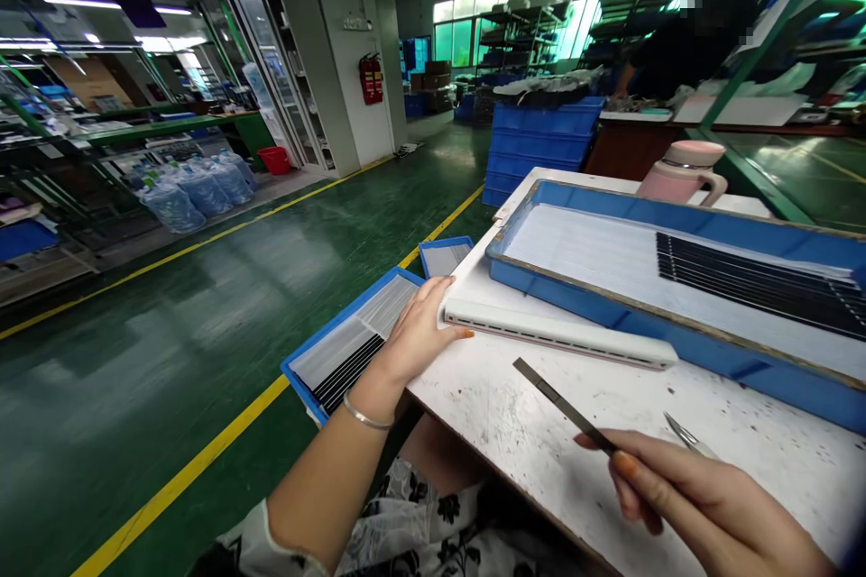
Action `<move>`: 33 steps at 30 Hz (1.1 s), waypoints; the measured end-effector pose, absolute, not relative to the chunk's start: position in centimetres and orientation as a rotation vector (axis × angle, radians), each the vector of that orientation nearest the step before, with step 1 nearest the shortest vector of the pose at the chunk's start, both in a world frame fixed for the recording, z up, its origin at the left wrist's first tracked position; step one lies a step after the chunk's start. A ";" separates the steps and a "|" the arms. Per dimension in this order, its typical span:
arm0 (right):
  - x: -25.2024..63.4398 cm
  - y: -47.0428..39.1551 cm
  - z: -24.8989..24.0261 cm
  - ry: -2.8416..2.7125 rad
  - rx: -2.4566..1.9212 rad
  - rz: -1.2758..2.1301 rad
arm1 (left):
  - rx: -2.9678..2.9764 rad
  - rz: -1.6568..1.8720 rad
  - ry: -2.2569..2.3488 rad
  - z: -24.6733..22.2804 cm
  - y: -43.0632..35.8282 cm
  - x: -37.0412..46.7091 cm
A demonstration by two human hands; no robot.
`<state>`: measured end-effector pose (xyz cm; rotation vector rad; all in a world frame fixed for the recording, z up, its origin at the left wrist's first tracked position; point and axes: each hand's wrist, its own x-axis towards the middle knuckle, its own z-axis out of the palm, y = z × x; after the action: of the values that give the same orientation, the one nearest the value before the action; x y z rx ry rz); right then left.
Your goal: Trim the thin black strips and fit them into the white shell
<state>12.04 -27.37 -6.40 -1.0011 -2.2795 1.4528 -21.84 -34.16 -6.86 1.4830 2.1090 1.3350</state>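
A long white slotted bar lies on the worn white tabletop, beside a blue tray. My left hand is around the bar's left end at the table edge, its thumb on the near side and its fingers on the far side. Between the thumb and fingers of my right hand is a thin, dark flat strip, held above the table and pointing up to the left. Just beyond my right hand, a pointed metal tool rests on the table, its other end hidden.
The large blue tray holds white sheeting and several black strips. A pink mug stands behind it. Lower to the left are a blue tray and a smaller one. Stacked blue crates and a person are farther back.
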 end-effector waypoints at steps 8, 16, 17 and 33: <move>10.8 -28.2 -4.1 -2.213 -1.091 1.551 | 1.522 1.262 1.995 -6.2 -33.6 -22.3; 9.9 -27.9 -2.9 -2.479 -0.895 1.178 | 1.276 1.468 1.813 -3.7 -38.2 -19.2; 9.7 -27.8 -2.7 -2.523 -0.828 1.017 | 1.211 1.481 1.787 -3.4 -38.8 -18.8; 6.2 -26.5 -0.4 -2.643 -0.294 0.168 | 1.138 1.470 1.783 -1.6 -41.6 -16.5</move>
<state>6.22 -26.52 -0.43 -0.2942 -2.6433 0.1676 -16.50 -41.59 -1.65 1.1382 1.7828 1.4700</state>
